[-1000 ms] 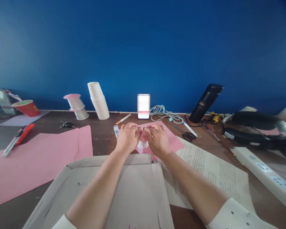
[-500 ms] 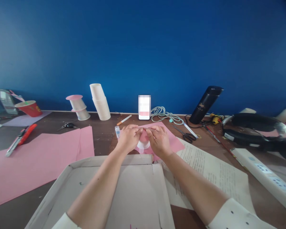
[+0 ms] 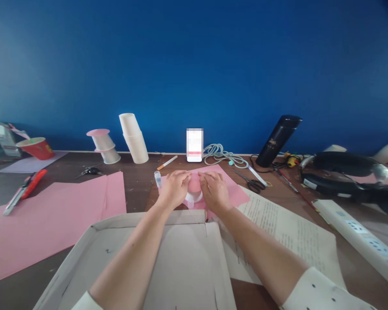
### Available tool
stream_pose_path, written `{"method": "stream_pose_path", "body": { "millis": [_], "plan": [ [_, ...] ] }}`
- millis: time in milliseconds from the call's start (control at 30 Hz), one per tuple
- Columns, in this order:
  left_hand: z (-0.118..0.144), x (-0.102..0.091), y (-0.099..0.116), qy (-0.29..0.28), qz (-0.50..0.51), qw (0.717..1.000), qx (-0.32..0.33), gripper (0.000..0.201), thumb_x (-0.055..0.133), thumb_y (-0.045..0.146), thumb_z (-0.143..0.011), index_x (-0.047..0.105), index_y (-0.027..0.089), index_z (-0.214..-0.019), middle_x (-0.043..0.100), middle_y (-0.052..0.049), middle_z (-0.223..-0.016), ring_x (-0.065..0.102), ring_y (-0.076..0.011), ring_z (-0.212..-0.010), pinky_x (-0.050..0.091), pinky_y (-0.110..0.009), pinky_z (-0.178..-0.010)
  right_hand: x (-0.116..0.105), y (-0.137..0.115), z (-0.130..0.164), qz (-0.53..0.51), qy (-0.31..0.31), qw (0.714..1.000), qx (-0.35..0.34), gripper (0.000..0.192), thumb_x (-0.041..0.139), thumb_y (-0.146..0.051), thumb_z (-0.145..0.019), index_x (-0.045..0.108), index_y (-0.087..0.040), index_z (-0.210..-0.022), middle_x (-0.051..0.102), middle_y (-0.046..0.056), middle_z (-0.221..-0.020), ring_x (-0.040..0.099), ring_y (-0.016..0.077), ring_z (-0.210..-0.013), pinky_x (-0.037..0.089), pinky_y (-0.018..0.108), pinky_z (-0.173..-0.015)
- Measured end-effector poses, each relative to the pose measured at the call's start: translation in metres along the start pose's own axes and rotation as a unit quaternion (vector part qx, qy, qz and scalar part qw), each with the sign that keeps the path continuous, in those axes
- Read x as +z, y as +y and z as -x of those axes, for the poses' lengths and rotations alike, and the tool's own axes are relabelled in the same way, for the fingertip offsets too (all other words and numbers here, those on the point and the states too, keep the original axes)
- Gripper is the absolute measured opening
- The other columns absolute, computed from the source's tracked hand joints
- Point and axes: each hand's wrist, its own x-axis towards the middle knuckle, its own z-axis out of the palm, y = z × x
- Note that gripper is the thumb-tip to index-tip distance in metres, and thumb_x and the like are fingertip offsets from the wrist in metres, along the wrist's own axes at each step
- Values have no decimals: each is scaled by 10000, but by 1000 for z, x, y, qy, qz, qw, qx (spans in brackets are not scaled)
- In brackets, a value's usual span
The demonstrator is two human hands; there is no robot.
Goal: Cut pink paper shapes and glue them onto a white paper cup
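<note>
Your left hand (image 3: 174, 188) and right hand (image 3: 215, 190) both pinch the pink paper disc (image 3: 194, 183) on top of one white paper cup (image 3: 194, 197), which stands on a pink sheet (image 3: 236, 189). At 11 o'clock from the cup lies one small glue tube (image 3: 157, 178). At 2 o'clock lies one pair of scissors (image 3: 250, 181). At 10 o'clock stand two stacks of white cups (image 3: 134, 137).

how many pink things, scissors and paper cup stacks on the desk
pink things: 3 - large pink sheet, pink sheet under the hands, pink-topped white cup between left hand and right hand
scissors: 2 - black scissors, small scissors
paper cup stacks: 2 - tall white stack, pink-lidded stack
total: 7
</note>
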Motion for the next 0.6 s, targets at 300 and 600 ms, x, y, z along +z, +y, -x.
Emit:
{"method": "stream_pose_path", "body": {
  "millis": [300,600],
  "plan": [
    [1,0,1,-19,4,999,-43,360,388,297,-899,613,172,-1151,609,-86,-1194,527,-201,-1134,372,-356,-994,3,0,1,-10,14,1000,12,332,397,-251,-886,637,-229,-1114,636,66,-1067,524,233,-995,405,381,-861],
    [0,-6,6,-41,19,992,-117,459,414,366,-878,527,108,-1241,549,-144,-1275,475,-242,-1206,348,-356,-1004,3,0,0,-63,17,998,24,320,391,-287,-900,627,-225,-1108,632,73,-1057,532,240,-1011,423,407,-887]
  ]
}}
